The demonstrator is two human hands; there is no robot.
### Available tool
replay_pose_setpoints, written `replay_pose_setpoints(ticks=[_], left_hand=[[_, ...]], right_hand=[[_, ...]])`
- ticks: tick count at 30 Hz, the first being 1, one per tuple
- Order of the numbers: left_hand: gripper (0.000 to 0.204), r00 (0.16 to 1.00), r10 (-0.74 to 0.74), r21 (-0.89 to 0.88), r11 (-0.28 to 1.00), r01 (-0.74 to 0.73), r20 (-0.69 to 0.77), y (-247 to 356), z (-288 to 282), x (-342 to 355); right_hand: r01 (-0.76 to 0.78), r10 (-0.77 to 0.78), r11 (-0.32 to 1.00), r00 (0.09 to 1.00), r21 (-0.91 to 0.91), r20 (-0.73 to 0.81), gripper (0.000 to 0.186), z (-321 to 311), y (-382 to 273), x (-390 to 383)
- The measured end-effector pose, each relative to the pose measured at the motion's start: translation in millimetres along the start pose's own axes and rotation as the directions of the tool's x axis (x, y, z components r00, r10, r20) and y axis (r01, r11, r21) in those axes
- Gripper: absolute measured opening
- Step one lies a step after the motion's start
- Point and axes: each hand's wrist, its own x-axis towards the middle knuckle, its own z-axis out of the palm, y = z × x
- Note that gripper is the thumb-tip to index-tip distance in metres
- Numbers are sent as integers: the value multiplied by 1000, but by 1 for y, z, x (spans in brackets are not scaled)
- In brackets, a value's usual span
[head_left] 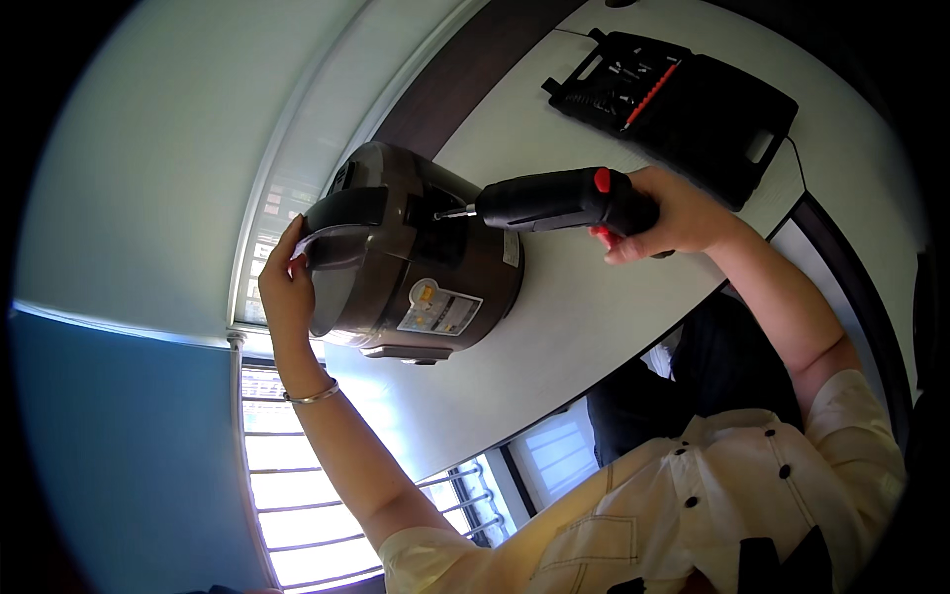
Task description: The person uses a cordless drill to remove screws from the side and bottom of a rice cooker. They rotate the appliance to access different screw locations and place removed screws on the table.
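The left hand [284,280] holds the hard, likely heavy pot [381,282] at its handle [348,211], best there, while the right hand [681,213] grips a drill [544,201] beside it.

Tabletop [584,297] to the right of the cooker [386,282] offers passage; the power screwdriver [542,201] crosses above it, and the open black case [714,111] obstructs farther back

Open black case [678,114] on pale table [594,307]; barred window [302,490] beside blue surface [119,445]
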Motion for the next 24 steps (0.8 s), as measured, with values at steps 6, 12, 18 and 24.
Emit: replay_pose_setpoints(ticks=[6,12,18,24], left_hand=[[49,1000,7,-49,999,-7,-9,0,-2,-1],[26,761,461,257,887,-384,-455,82,45,-49],[46,871,474,-249,866,-434,132,153,141,-124],[49,824,533,-317,828,-462,192,163,241,-104]], right_hand=[[-22,30,982,999,186,-41,25,-6,-4,-11],[-73,143,949,966,306,-214,17,-3,14,-29],[-84,247,885,918,458,-310,24,10,38,-21],[-71,285,877,873,476,-396,24,17,49,-27]])
